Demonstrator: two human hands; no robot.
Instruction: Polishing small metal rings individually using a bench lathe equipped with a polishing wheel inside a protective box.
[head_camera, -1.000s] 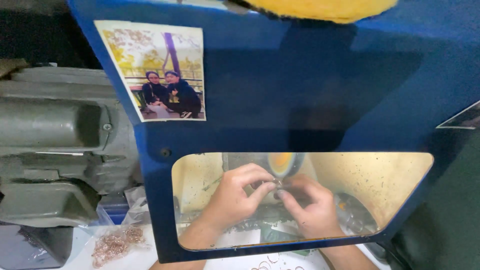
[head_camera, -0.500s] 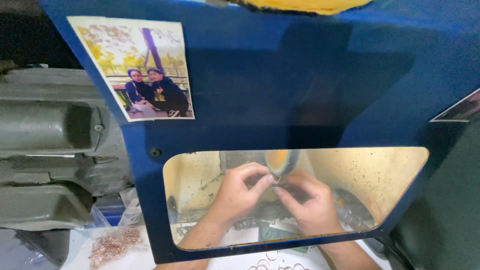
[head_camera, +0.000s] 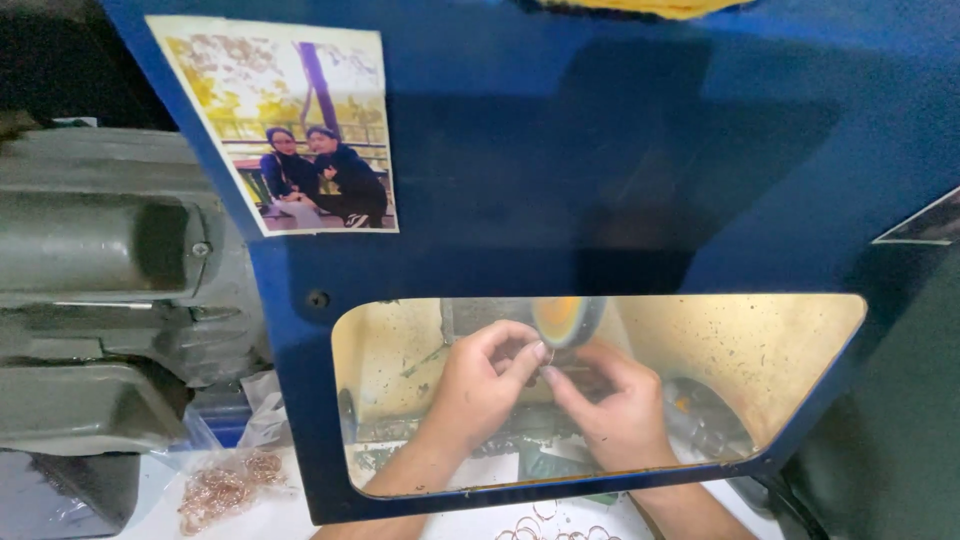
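Both hands show through the clear window of a blue guard panel (head_camera: 620, 150). My left hand (head_camera: 478, 388) and my right hand (head_camera: 612, 418) meet fingertip to fingertip just below a spinning orange-yellow buffing wheel (head_camera: 566, 318). Pinched between them is a small thin metal ring (head_camera: 540, 356), mostly hidden by the fingers. It sits at the wheel's lower edge.
A grey motor housing (head_camera: 90, 290) fills the left side. A photo print (head_camera: 290, 125) is stuck on the panel. A pile of copper-coloured rings (head_camera: 222, 490) lies in clear plastic at bottom left. More loose rings (head_camera: 548, 528) lie on the white surface below the window.
The view has drifted slightly, so the panel and photo sit a little lower and further left. Both hands stay together at the wheel, with only small finger shifts.
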